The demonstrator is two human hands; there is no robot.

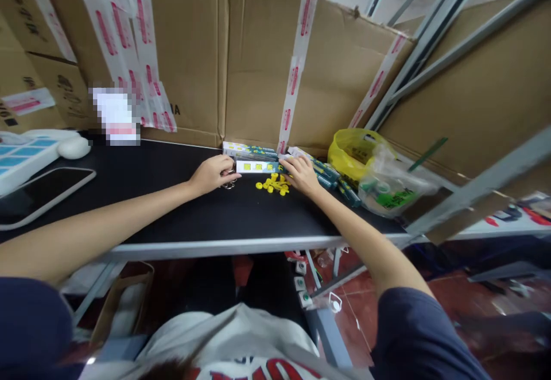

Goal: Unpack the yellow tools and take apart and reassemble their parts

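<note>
A narrow box [260, 167], white and dark green with yellow print, lies lengthwise between my hands above the black tabletop. My left hand [212, 174] is closed at its left end, and small shiny metal pieces [229, 185] show under the fingertips; whether they are held, I cannot tell. My right hand [302, 175] grips the box's right end with bent fingers. Just below the box lies a loose pile of small yellow plastic pieces [274, 185]. Behind it are similar narrow boxes [249, 150], and more boxes [329, 174] lie right of my right hand.
A yellow plastic bag [355, 150] and a clear bag [390, 190] stand at the right, beside a metal frame [473, 193]. At the left are a phone [43, 199] and a white tray with blue compartments [30, 153]. A tall cardboard wall [258, 64] rises behind.
</note>
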